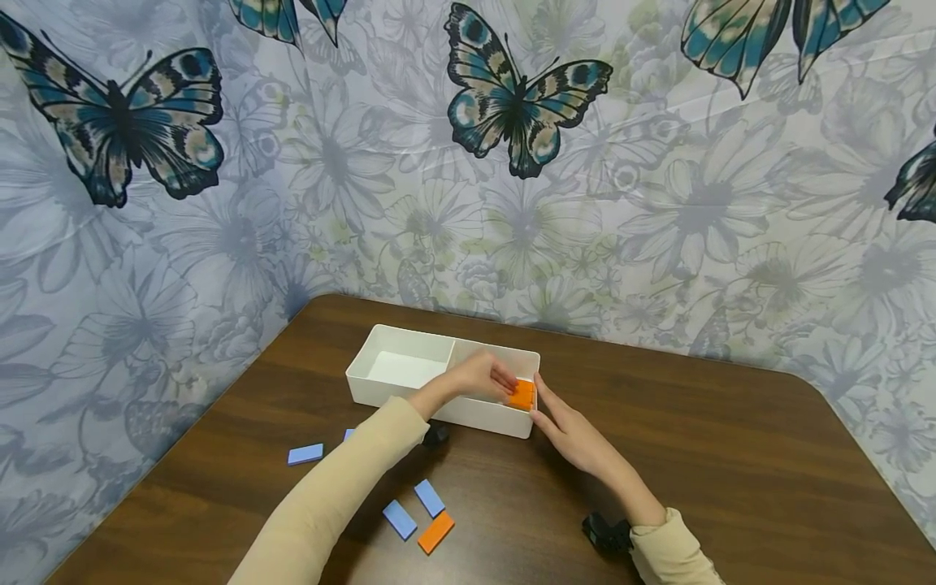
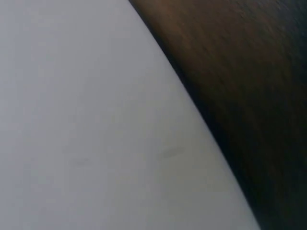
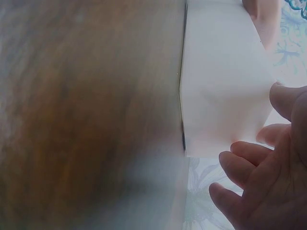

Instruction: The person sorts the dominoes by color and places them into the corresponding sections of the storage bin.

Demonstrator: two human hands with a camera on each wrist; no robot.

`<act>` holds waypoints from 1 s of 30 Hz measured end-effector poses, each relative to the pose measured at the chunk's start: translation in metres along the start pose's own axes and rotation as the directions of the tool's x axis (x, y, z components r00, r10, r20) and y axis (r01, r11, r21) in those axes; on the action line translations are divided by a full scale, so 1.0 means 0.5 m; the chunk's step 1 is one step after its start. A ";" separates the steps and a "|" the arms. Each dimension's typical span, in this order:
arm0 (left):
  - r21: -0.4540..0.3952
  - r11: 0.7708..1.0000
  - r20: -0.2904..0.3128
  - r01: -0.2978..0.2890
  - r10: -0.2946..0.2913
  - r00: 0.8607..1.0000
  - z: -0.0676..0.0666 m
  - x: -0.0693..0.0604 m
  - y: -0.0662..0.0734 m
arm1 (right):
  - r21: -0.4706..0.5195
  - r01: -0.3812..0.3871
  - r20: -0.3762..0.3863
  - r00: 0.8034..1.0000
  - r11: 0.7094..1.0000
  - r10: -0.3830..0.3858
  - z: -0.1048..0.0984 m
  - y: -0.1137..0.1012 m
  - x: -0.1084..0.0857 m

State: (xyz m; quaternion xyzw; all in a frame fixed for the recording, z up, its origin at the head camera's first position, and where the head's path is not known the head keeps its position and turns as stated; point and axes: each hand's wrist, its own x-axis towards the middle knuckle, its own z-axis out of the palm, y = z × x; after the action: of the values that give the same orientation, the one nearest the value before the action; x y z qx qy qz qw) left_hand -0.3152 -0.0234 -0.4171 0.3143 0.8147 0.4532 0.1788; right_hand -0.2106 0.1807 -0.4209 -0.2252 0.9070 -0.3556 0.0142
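A white two-compartment box stands on the table. My left hand reaches over its front wall into the right compartment. There its fingers touch orange blocks lying by the right end wall; whether they pinch one is hidden. At the box's right end is my right hand, fingers spread and fairly straight, thumb near the front corner. In the right wrist view this hand touches the white end wall. The left wrist view is filled by the box's plain white wall.
Blue blocks and an orange block lie on the brown table in front of the box. Another blue block is further left, and one more is partly behind the left sleeve. A butterfly-patterned cloth hangs behind the table.
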 end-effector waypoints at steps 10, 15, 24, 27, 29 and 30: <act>0.090 0.996 -0.029 0.009 -0.007 1.000 0.008 0.005 0.007 | 0.005 -0.010 0.000 1.000 1.000 0.010 0.001 0.001 -0.001; 0.120 0.993 -0.035 0.014 -0.009 0.999 0.009 0.011 0.006 | -0.001 0.001 -0.007 1.000 1.000 -0.001 0.000 0.002 0.000; 0.207 0.978 -0.011 0.001 0.002 1.000 0.011 0.015 0.007 | -0.002 -0.001 -0.006 1.000 1.000 0.001 0.001 0.003 0.000; 0.206 0.979 -0.007 -0.003 0.005 1.000 0.012 0.016 0.007 | 0.000 0.003 -0.006 1.000 1.000 -0.003 0.001 0.002 0.000; 0.209 0.978 -0.007 -0.007 0.009 1.000 0.012 0.017 0.007 | -0.001 0.005 -0.007 1.000 1.000 -0.005 0.001 0.002 0.000; 0.212 0.977 -0.008 -0.010 0.012 1.000 0.013 0.017 0.007 | -0.001 0.006 -0.008 1.000 1.000 -0.006 0.001 0.002 0.000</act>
State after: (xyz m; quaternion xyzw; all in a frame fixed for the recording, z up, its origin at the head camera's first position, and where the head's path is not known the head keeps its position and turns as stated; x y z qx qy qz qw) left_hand -0.3164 -0.0124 -0.4174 0.3339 0.8576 0.3661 0.1380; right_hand -0.2110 0.1813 -0.4219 -0.2264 0.9065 -0.3562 0.0095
